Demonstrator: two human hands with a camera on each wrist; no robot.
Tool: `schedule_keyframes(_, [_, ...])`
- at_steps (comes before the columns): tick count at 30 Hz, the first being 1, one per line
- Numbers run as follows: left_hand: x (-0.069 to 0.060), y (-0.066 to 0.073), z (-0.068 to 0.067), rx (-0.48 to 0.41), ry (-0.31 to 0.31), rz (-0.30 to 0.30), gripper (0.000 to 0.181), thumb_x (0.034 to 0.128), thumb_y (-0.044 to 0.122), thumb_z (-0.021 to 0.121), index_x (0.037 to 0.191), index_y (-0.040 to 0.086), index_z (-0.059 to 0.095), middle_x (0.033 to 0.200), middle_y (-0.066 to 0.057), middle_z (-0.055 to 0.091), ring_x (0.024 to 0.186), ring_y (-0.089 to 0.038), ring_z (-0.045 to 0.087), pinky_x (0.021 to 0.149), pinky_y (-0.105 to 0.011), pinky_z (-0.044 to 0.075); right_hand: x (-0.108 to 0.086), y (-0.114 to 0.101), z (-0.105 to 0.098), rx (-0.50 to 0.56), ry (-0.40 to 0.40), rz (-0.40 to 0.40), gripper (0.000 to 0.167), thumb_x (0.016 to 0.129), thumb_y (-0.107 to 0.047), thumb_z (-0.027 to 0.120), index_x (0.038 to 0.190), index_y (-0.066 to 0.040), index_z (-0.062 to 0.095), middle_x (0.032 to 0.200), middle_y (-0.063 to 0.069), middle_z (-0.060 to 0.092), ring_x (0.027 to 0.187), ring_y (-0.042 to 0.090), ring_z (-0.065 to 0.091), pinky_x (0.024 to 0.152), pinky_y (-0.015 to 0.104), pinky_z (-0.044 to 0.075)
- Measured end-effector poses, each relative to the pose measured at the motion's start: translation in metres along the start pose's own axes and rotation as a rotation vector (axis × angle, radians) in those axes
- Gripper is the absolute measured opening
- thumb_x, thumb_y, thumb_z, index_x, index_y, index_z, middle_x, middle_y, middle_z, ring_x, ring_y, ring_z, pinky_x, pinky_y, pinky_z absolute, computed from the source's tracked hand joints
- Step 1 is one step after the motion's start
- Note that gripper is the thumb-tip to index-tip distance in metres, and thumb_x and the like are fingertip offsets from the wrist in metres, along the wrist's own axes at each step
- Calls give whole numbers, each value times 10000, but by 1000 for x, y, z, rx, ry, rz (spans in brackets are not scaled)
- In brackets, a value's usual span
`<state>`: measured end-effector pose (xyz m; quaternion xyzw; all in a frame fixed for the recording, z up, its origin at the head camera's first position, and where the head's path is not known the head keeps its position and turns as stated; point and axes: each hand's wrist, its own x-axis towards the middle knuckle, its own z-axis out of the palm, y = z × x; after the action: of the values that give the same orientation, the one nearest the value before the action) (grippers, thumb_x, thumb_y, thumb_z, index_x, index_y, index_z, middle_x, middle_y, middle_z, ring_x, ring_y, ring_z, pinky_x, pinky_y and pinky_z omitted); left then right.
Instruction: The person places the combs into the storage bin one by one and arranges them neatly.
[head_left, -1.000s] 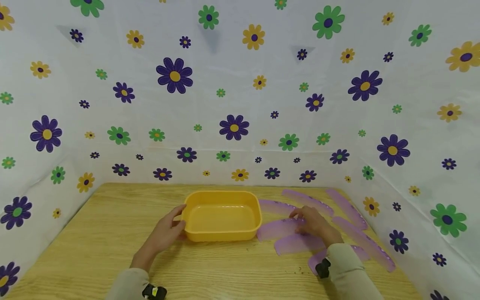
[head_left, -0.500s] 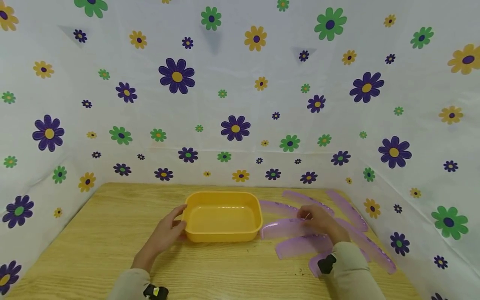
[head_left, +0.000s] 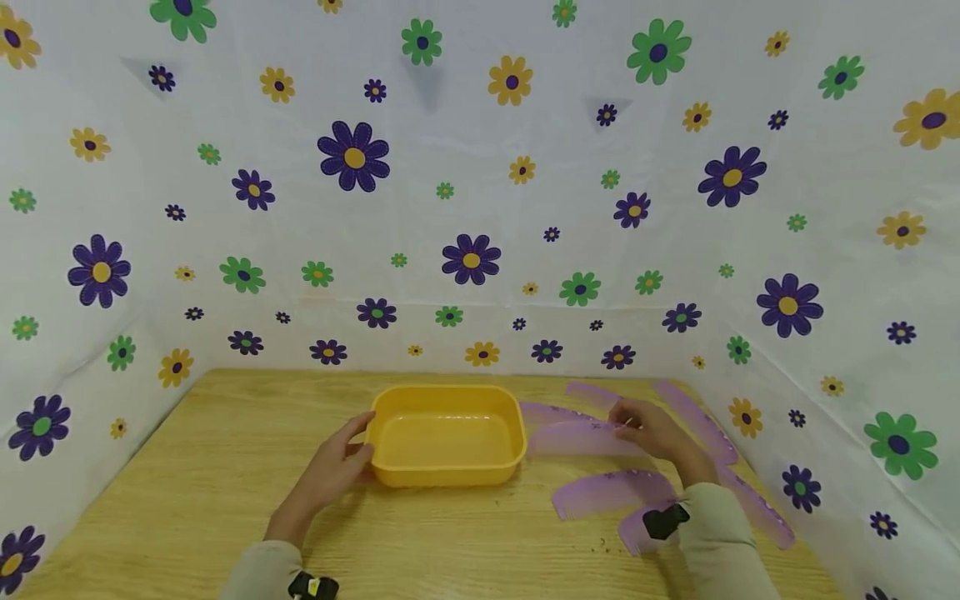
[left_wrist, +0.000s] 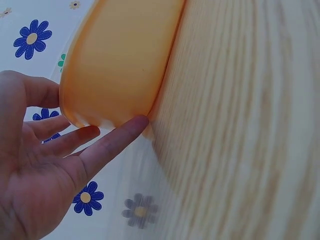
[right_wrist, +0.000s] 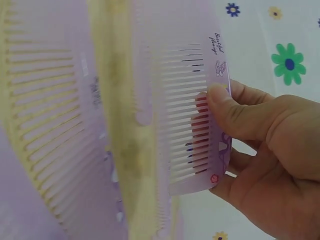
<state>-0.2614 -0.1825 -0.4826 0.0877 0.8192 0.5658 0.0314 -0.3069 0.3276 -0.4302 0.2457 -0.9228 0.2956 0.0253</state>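
Note:
A yellow rectangular tray (head_left: 447, 477) stands on the wooden table. My left hand (head_left: 330, 473) touches its left end; in the left wrist view the fingers (left_wrist: 115, 145) lie spread and fairly straight against the tray's end wall (left_wrist: 115, 65). My right hand (head_left: 663, 437) pinches a translucent purple comb (head_left: 577, 439) by its printed spine, and the comb's far end is close to the tray's right side. In the right wrist view the thumb (right_wrist: 225, 107) lies on the comb (right_wrist: 185, 100), with fingertips visible behind its teeth.
More purple combs lie right of the tray: one behind (head_left: 551, 411), one in front (head_left: 611, 492), one at the far right (head_left: 693, 417) and others partly under my right arm. The wooden table (head_left: 225, 450) meets a flower-printed white cloth (head_left: 420, 208) at the back and sides.
My right hand has moved right and slightly back, lifting the pinched comb from beside the other combs. The left hand and the tray have stayed in place.

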Motion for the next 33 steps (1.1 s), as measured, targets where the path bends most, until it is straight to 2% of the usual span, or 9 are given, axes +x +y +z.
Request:
schedule_keyframes(3, [3, 4, 0, 15, 7, -4, 569, 1066, 84, 492, 1604, 59, 310, 1640, -279, 323, 1325, -463, 579, 853, -380, 659, 5, -2, -10, -13, 25, -32, 49, 940, 30, 669, 959, -3, 637, 955, 155, 704, 854, 184, 642, 735, 299, 540])
schedule_keyframes(7, [1, 2, 1, 15, 20, -19, 570, 1065, 86, 490, 1606, 72, 313, 1637, -264, 334, 1326, -456, 577, 856, -382, 658, 9, -9, -14, -31, 62, -52, 60, 946, 29, 662, 1001, 5, 656, 967, 154, 711, 878, 223, 658, 759, 322, 556])
schedule_keyframes(10, [2, 1, 1, 17, 25, -29, 571, 1066, 100, 492, 1609, 95, 315, 1642, -243, 337, 1332, -446, 573, 871, -391, 655, 14, -17, -17, -39, 81, -39, 90, 948, 36, 654, 1033, 8, 665, 991, 177, 716, 890, 254, 667, 772, 345, 558])
schedule_keyframes(15, [2, 1, 2, 21, 20, -32, 568, 1070, 99, 484, 1611, 98, 308, 1644, -246, 333, 1338, -451, 568, 882, -399, 653, 22, -33, -18, -26, 58, 16, 154, 975, 17, 628, 1119, -1, 680, 1075, 219, 715, 931, 286, 663, 800, 383, 558])
schedule_keyframes(23, [1, 0, 1, 1, 3, 4, 562, 1075, 95, 478, 1609, 80, 304, 1637, -268, 329, 1326, -458, 575, 868, -407, 656, 42, -52, -5, -21, 44, 43, 175, 997, -2, 602, 1142, -36, 693, 1112, 235, 710, 982, 347, 673, 886, 516, 587])
schedule_keyframes(33, [-3, 3, 1, -1, 4, 7, 554, 1080, 85, 459, 1609, 53, 297, 1635, -283, 323, 1317, -471, 573, 878, -425, 653, 67, -77, 19, 19, -30, 104, 161, 1016, -26, 594, 1130, -87, 690, 1104, 172, 697, 944, 263, 614, 886, 425, 582])
